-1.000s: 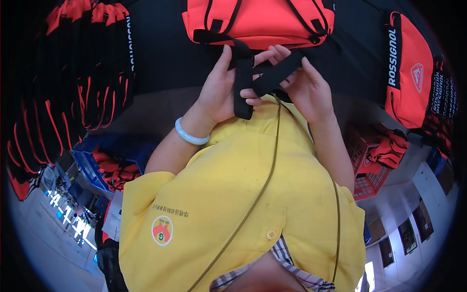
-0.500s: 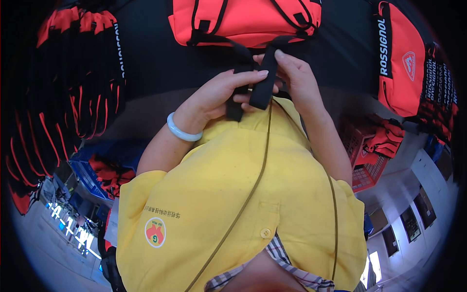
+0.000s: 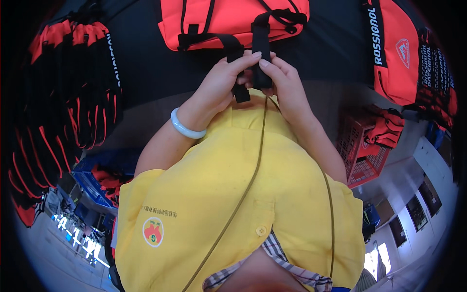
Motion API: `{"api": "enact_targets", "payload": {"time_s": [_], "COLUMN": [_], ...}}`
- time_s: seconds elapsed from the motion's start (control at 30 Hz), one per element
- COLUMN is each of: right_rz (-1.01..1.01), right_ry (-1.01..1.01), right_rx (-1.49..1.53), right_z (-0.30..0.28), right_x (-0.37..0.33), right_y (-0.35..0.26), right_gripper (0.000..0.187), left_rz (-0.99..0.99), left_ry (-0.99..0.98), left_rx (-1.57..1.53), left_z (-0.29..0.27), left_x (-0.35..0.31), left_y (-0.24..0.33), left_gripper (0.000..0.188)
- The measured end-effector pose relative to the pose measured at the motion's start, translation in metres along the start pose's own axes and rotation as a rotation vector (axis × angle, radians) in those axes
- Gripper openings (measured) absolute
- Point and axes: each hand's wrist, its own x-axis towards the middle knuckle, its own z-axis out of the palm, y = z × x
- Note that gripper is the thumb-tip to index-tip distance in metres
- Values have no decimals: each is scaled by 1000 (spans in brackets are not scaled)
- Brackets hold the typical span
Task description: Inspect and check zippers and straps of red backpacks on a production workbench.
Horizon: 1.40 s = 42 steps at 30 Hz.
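Note:
A red bag [image 3: 228,24] with black trim lies on the black table ahead of me. Two black webbing straps run from its near side toward my body. My left hand [image 3: 228,78], with a pale bangle on the wrist, is closed on the left strap [image 3: 241,92], and its thumb reaches across to the right strap [image 3: 261,44]. My right hand [image 3: 284,80] pinches that right strap, thumb on top. Both hands meet just in front of my yellow shirt. Some fingers are hidden behind the webbing.
Black and red bags are piled at the left [image 3: 53,97]. Another red and black bag [image 3: 395,53] lies at the right beside more stacked ones [image 3: 430,73]. Below the table edge stand a blue crate [image 3: 90,180] and a red crate [image 3: 352,146] holding red items.
The hands have come closer together, and my right thumb has moved down the right strap. The bag appears shifted slightly left and up in view. The right strap is now drawn straighter.

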Motion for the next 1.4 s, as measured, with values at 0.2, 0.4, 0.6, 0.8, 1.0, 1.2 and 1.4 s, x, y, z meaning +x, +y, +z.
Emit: {"api": "enact_targets", "payload": {"time_s": [0.2,0.4,0.6,0.8,1.0,1.2,1.4], "right_rz": [-182,-166,-187,280,490,-116,-320], "right_ry": [-89,-73,-186,-79,-101,41,240], "right_rx": [-65,-82,-211,-1145,-1334,-747,-446], "right_z": [-10,-9,2,-60,-176,-178,-115], "right_x": [-5,-17,-21,17,49,-21,-67], "right_y": [13,15,9,50,139,60,5], "right_gripper": [27,23,20,50,52,36,18], "left_rz": [-86,-157,-148,137,110,43,51], "left_ry": [-226,-446,-492,-250,-255,-200,-218], "left_rx": [-785,-1187,-1199,-187,163,204,267], "left_z": [-18,-26,-18,-13,-8,10,6], "left_x": [19,14,5,-25,-42,-58,-53], "left_y": [12,20,11,19,17,5,-2], "left_gripper": [19,19,19,38,49,64,62]}}
